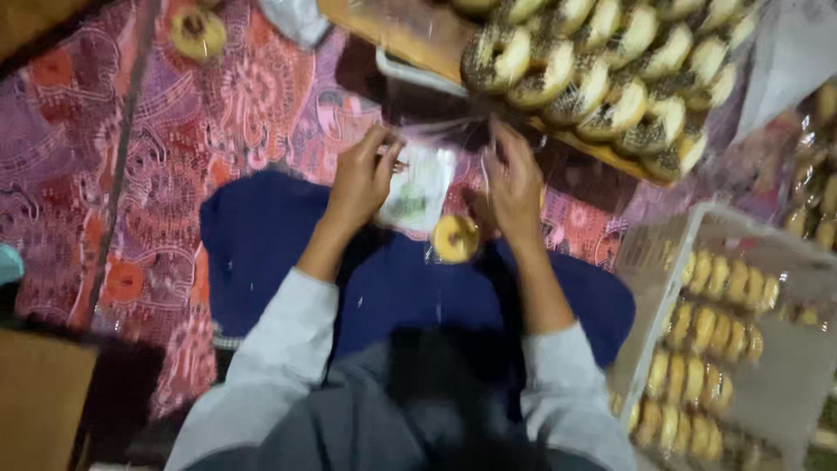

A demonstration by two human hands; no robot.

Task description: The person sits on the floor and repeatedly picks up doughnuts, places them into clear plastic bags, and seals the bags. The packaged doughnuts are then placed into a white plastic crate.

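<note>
Clear plastic bag [425, 187], thin and see-through with a pale printed patch on it, hangs stretched between my two hands above my lap. My left hand [362, 179] pinches its left upper edge, fingers closed on the film. My right hand [514, 187] pinches the right upper edge the same way, fingers curled shut on the plastic. Just below and between my hands a yellow glazed doughnut [456, 238] sits at the bottom of the bag; the picture is blurred, so I cannot tell how far inside it lies.

Well off to the left of my left hand, up on the patterned red and purple cloth [131, 174], lies a single yellow doughnut [198, 33]. Under my wrists is the dark blue fabric [279, 235] over my legs. Above my right hand, close to my fingertips, a wooden board [410, 35] carries rows of white-iced, dark-sprinkled doughnuts [602, 74]. Down to the right of my right forearm stands a pale tray [671, 253] with rows of packed yellow doughnuts [706, 349].
</note>
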